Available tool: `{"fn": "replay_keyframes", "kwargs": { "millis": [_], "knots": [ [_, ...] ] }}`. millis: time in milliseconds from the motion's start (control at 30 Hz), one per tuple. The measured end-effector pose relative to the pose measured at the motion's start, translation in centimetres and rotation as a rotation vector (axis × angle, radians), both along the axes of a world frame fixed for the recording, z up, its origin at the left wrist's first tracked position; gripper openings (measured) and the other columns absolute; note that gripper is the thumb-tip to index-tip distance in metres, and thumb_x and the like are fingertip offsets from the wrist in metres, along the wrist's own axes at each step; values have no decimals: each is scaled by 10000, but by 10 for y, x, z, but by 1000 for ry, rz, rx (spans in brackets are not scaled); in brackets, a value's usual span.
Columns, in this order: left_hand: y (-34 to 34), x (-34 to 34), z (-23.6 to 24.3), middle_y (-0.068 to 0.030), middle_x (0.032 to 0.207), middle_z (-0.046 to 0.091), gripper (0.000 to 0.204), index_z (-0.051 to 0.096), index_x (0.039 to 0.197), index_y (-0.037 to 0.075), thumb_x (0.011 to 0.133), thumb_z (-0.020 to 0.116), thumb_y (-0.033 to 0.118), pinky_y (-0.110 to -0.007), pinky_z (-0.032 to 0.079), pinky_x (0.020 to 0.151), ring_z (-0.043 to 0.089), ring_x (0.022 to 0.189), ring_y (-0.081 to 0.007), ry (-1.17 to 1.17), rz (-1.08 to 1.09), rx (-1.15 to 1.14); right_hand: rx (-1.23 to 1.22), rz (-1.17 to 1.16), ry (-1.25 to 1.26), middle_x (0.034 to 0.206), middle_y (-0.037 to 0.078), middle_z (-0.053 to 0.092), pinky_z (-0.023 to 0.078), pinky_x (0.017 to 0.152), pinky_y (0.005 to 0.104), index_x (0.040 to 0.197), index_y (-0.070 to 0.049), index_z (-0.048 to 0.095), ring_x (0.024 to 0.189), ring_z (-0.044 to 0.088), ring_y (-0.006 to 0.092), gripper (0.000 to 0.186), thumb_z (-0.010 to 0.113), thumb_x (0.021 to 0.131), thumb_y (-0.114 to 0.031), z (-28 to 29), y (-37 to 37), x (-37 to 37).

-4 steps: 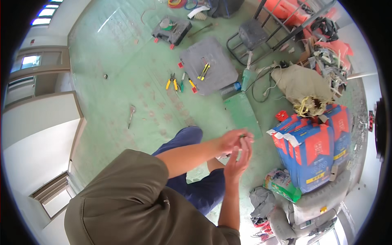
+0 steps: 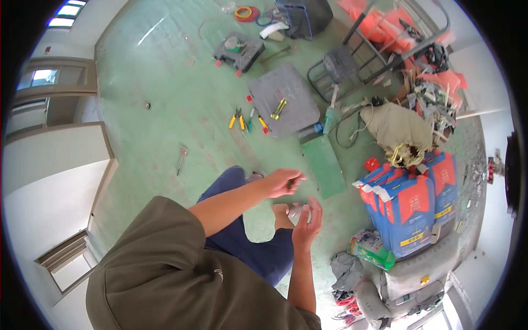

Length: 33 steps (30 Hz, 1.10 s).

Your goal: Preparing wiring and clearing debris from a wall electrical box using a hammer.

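My left hand (image 2: 283,182) is over the floor in front of my knees, its fingers curled. Something small and dark shows between the fingers, too small to name. To its lower right, my right hand (image 2: 308,223) is raised with fingers apart and nothing visible in it. The two hands do not touch each other. Beyond them a flat green panel (image 2: 324,166) lies on the floor. Farther off, a grey plastic case (image 2: 286,91) lies flat with a yellow-and-black tool (image 2: 279,109) on it. Pliers with yellow handles (image 2: 237,119) lie beside the case.
Blue-and-red bags (image 2: 407,220) stand on the right, above grey sacks (image 2: 423,269). A green power tool (image 2: 331,118) with a cord, a stuffed beige sack (image 2: 397,129) and a metal frame (image 2: 379,52) are at the far right. A flat scraper-like tool (image 2: 182,158) lies left; a dark toolbox (image 2: 239,54) farther away.
My hands, together a moment ago, have come apart. The left has drawn back to the left, and the right has dropped slightly. The whole view has shifted a little.
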State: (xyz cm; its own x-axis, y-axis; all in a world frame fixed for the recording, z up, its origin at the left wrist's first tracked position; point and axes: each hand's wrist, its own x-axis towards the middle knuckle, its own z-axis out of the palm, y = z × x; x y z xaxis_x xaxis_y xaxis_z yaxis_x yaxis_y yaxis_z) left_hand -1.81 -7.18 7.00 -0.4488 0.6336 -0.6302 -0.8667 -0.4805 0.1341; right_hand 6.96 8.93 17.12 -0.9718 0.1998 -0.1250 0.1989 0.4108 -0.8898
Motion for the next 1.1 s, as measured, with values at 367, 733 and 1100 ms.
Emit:
{"fn": "replay_keyframes", "kwargs": {
  "millis": [367,733,1100],
  "knots": [
    [-367,-23,13,-29,731,524,297,534,1237,45,952,511,120,-277,411,522,507,609,-138,-139,29,-367,233,491,-362,1033,165,648,510,804,404,1184,-29,582,947,647,293,319,593,896,-164,53,-200,-66],
    [-653,-99,36,-39,702,507,350,542,1198,27,850,505,16,-276,450,509,498,574,-129,-1,63,-617,221,465,-276,1117,148,602,501,846,423,1261,-82,527,995,610,338,393,604,889,-182,90,-454,-196],
    [-643,-289,84,-57,709,568,258,617,1031,-2,833,508,122,-303,483,515,562,573,-172,227,-713,-721,162,220,-312,1116,153,604,504,832,443,1209,-91,545,1005,613,360,343,574,885,-202,25,-487,-360]
  ]
}}
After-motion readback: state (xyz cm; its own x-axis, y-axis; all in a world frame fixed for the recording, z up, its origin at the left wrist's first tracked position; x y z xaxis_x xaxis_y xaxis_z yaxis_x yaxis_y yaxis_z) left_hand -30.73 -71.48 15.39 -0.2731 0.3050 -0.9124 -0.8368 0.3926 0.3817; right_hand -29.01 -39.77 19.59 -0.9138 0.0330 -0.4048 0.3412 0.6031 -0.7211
